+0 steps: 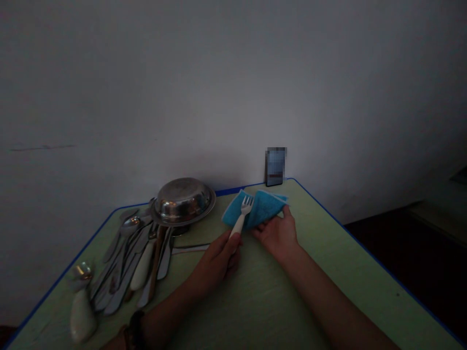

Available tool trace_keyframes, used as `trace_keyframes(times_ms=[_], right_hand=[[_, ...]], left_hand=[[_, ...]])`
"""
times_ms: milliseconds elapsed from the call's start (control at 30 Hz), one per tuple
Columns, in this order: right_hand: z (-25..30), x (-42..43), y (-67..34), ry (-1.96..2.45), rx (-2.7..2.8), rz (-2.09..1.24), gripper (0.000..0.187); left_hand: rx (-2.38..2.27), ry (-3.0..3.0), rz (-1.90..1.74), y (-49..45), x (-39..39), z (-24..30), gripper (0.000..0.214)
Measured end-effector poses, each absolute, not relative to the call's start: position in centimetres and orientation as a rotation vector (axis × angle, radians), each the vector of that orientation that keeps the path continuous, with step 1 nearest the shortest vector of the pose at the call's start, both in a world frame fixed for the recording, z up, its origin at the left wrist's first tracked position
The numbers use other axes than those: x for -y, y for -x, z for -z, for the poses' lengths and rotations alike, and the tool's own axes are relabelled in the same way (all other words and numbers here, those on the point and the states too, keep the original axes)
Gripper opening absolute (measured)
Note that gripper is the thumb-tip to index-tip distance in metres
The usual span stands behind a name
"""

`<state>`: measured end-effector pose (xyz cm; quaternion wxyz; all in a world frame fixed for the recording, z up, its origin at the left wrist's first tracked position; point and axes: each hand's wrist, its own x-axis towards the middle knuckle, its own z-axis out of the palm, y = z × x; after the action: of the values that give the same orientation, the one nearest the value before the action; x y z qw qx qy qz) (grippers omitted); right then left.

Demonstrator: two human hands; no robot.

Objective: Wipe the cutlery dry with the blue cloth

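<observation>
My left hand (221, 257) is closed round the white handle of a fork (241, 216), whose metal tines point up and away over a blue cloth (263, 208). My right hand (276, 233) grips that folded blue cloth from below, holding it just above the green table (255, 296). The tines rest against the cloth's left part.
An upturned steel bowl (183, 200) sits at the back left. Several spoons, knives and white-handled utensils (131, 262) lie in a heap on the table's left side. A small dark phone (275, 166) leans against the wall at the far corner. The table has a blue edge.
</observation>
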<state>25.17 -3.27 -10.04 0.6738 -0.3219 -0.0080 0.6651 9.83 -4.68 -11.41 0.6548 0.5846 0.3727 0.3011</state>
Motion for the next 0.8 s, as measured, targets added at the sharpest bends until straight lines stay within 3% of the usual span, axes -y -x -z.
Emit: trace_keyframes(times_ms=[233,633,800], right_hand=[[11.2,2.9,-25.4,0.755,0.089,-1.538,0.031],[10.8,2.9,-24.7,0.624,0.149,-1.648,0.036],[10.8,3.0,-25.0,0.477,0.127,-1.630,0.034]], left_hand=[[-0.903,-1.297,-0.713,-9.9,4.6,11.4,0.031],[-0.932,-1.651,-0.512,-9.6,5.0,10.4,0.031],[-0.856,-1.489,-0.545,-9.3,5.0,11.0,0.028]])
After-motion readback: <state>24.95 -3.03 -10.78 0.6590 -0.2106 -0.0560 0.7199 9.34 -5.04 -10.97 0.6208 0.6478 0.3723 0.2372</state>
